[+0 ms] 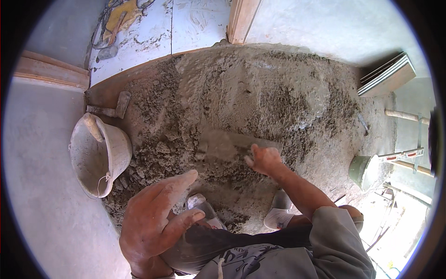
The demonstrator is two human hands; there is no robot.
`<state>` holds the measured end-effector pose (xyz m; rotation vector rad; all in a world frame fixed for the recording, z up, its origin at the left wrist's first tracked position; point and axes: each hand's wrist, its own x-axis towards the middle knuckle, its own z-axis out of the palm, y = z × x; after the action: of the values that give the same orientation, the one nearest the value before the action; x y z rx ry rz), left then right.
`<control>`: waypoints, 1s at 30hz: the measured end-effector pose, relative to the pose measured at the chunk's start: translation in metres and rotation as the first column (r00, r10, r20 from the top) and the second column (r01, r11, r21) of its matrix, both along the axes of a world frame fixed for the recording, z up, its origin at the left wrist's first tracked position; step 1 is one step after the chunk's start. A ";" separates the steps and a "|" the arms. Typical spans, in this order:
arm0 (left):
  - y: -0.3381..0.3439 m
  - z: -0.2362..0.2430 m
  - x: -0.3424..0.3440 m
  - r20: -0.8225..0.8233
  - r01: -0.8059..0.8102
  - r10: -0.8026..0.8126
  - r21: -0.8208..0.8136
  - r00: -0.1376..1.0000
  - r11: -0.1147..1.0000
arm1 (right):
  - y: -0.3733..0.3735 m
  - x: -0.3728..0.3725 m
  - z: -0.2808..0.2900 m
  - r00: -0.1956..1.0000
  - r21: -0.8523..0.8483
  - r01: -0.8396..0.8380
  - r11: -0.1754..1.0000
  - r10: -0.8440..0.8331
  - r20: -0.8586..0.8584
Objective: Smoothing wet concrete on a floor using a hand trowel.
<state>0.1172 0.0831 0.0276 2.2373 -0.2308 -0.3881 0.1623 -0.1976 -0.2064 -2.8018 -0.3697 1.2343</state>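
My right hand (266, 159) is closed round a flat plastering trowel (260, 141), whose handle is mostly hidden under the fingers. The blade lies against the wet grey mortar (216, 145) in front of my feet. Smooth mortar shows at the trowel's left end, with rougher lumps around it. My left hand (155, 214) is raised at the lower left, well above the floor. Its fingers lie straight and together, the thumb stands apart, and nothing is in it.
A mortar-smeared bucket (121, 151) tilts at the left, near a hammer-like tool (121, 106). White tiles (195, 23) cover the floor beyond the doorway. Stacked tiles (392, 79) lean at the right wall. A green bucket (360, 169) and spirit level (404, 155) stand below them.
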 end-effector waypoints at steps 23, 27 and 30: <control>0.032 -0.004 -0.006 0.062 0.007 -0.007 -0.009 0.998 1.000 | -0.027 0.166 -0.029 0.657 0.400 0.692 0.601 -0.754 -0.006; 0.050 -0.002 -0.009 -0.025 -0.019 0.019 0.009 1.000 1.000 | 0.013 0.116 -0.001 0.848 0.110 0.245 0.963 -0.268 0.457; 0.049 0.001 -0.006 -0.113 -0.057 0.052 -0.034 0.992 0.998 | 0.014 0.107 0.023 0.919 -0.054 0.239 0.970 -0.207 0.337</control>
<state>0.1111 0.1322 0.0286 2.1731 -0.1162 -0.4748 0.2696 -0.1840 -0.1830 -3.0261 0.0009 0.7562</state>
